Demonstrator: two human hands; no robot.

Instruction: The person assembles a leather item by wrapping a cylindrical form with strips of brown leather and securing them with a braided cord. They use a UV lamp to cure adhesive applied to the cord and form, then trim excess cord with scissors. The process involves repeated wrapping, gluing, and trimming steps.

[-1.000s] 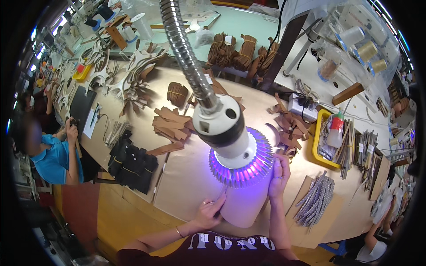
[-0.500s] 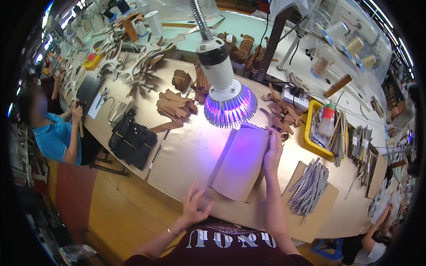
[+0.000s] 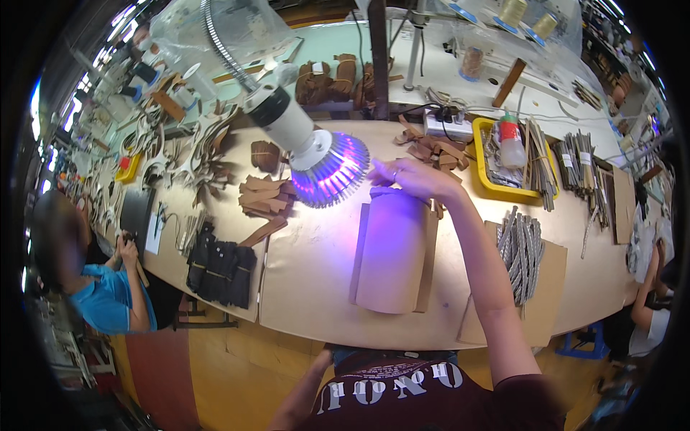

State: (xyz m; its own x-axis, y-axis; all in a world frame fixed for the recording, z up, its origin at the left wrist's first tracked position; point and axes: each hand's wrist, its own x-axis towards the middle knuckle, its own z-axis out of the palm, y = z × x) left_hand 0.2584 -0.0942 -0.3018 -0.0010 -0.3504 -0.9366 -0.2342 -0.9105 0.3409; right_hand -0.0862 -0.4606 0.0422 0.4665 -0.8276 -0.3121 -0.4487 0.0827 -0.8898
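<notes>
1. Leftmost, a co-worker in a blue shirt [image 3: 108, 302] sits at the far-left edge of the desk [image 3: 316, 302], handling something small there; that hand is not the wearer's.
2. Next, a stack of black pieces [image 3: 219, 262] lies near the front edge, with brown leather cut-outs [image 3: 266, 197] piled behind it, seemingly sorted by kind within arm's reach.
3. Lower down, the left hand is out of sight: only the left forearm [image 3: 302, 395] shows below the desk edge, so I cannot tell how its fingers stand.
4. Overhead, a gooseneck lamp [image 3: 327, 161] bends low and throws violet light onto the work directly beneath it, likely so the surface shows clearly.
5. Centrally, the tan curved sheet [image 3: 394, 251] lies flat on the desk, its far end lit violet.
6. Then the right hand [image 3: 410, 179] rests on that far end, fingers [image 3: 381, 172] spread and pressing down, apparently pinning the sheet.
7. Rightward, a yellow tray [image 3: 503, 188] holding a bottle sits behind, and grey strips [image 3: 521, 248] lie on cardboard.
</notes>
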